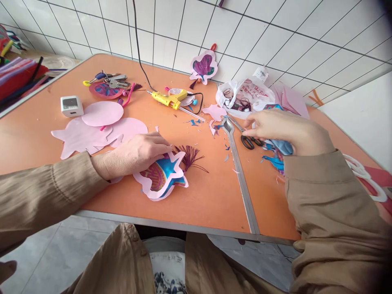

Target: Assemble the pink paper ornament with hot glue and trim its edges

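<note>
My left hand (139, 153) lies on a pink-bordered, fish-like ornament (162, 179), its fingers curled over the upper left edge. Blue and patterned cloth fills the ornament's middle. A dark purple tassel (190, 157) spreads on the table at its upper right. Over on the right, my right hand (275, 126) hovers at a pair of black-handled scissors (251, 142), thumb and forefinger apart. Whether the fingertips touch the scissors I cannot tell. Blue cloth scraps (275, 161) lie beneath and beside that wrist.
A yellow glue gun (170, 99) with a cord lies at the back. Pink cut-out shapes (82, 136), a white cube-shaped device (71, 106) and keys (114, 81) are on the left. Behind the scissors sits a white plastic bag (245, 96). A finished-looking ornament (203, 67) leans against the tiled wall.
</note>
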`<state>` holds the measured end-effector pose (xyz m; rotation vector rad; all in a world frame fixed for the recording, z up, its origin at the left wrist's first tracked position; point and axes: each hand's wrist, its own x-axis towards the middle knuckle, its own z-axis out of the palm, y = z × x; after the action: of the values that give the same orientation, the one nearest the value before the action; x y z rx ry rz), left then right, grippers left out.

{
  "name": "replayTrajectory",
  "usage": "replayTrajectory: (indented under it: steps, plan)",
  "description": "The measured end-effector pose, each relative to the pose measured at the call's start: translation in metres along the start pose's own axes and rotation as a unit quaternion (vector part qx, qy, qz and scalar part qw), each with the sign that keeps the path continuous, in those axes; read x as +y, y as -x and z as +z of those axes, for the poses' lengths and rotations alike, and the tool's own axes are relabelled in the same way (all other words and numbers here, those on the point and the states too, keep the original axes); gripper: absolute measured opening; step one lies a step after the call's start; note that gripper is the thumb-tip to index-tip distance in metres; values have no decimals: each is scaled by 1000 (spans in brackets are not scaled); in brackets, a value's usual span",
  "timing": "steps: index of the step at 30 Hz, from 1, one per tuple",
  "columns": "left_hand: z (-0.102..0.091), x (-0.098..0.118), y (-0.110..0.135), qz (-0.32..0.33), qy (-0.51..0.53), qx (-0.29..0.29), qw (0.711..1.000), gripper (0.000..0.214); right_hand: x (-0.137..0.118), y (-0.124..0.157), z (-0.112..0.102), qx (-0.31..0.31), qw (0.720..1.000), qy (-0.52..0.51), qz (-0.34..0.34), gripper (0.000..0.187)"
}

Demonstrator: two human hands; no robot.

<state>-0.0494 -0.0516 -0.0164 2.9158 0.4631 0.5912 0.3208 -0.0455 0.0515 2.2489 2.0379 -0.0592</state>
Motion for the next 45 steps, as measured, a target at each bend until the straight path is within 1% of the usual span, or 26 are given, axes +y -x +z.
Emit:
replayTrajectory:
  steps: [1,2,3,5,6,8,11,13,14,17,18,19,21,22,23,24,26,28,30,33,35,37,39,41,43,45]
  plan:
    - [0,0,0,-3,1,-3,1000,26,-12,5,-2,-34,997,-13,-66,9]
    - [1,-1,0,-7,1,-7,1000,26,-25,11,-2,-56,986,-56,-147,14]
    - [1,-1,0,-9,2,-6,1000,27,-39,17,-1,-74,961,-107,-244,20]
    - [0,0,1,-20,2,-3,1000,28,-66,27,7,-116,903,-167,-378,22]
    - [0,1,1,-27,-2,-1,1000,29,-77,32,13,-127,877,-180,-427,22]
    - [-2,3,0,-45,-13,2,999,30,-95,39,25,-105,855,-193,-470,23]
    - [-4,6,-2,-62,-26,-14,998,31,-106,47,36,-60,847,-184,-495,17]
    - [-6,7,-3,-73,-32,-24,997,33,-106,52,34,-54,844,-181,-502,14]
    - [-6,6,-3,-79,-37,-25,996,34,-106,54,31,-78,838,-187,-506,14]
    - [-4,4,-3,-86,-49,-14,995,34,-104,59,22,-189,810,-238,-501,19]
    - [-3,3,-2,-85,-50,-12,995,35,-104,59,21,-196,811,-255,-489,22]
    - [-2,2,-2,-84,-50,-11,995,35,-103,57,22,-173,823,-267,-471,24]
    - [-2,1,-1,-84,-54,-10,995,37,-103,51,29,-69,858,-277,-426,24]
    - [-2,0,0,-85,-58,-11,995,38,-103,48,33,-20,870,-277,-407,22]
    - [-2,0,0,-83,-62,-10,995,38,-103,44,38,14,877,-277,-393,19]
    - [-2,0,0,-81,-66,-9,995,39,-103,41,42,30,878,-278,-388,17]
    - [-2,0,0,-75,-70,-4,995,39,-104,37,49,29,871,-288,-398,14]
    - [-2,-1,-1,-76,-69,-7,995,38,-106,38,53,27,853,-307,-421,12]
    - [-1,-1,-1,-93,-70,-14,993,37,-109,42,56,39,832,-312,-456,16]
    - [2,-2,-2,-124,-80,-16,989,41,-114,47,60,66,800,-267,-533,23]
    - [3,-4,-3,-137,-81,1,987,40,-116,48,63,81,787,-238,-564,26]
    - [2,-6,-3,-147,-69,40,986,32,-117,46,66,91,788,-231,-564,26]
    - [-1,-8,-2,-164,-50,91,981,24,-116,44,68,99,800,-227,-546,27]
    - [-5,-9,-1,-184,-32,127,974,22,-114,41,70,113,816,-218,-523,35]
    - [-9,-8,0,-197,-21,145,969,23,-113,38,71,134,829,-211,-501,42]
    - [-12,-7,0,-201,-12,153,967,24,-111,36,72,148,839,-209,-480,44]
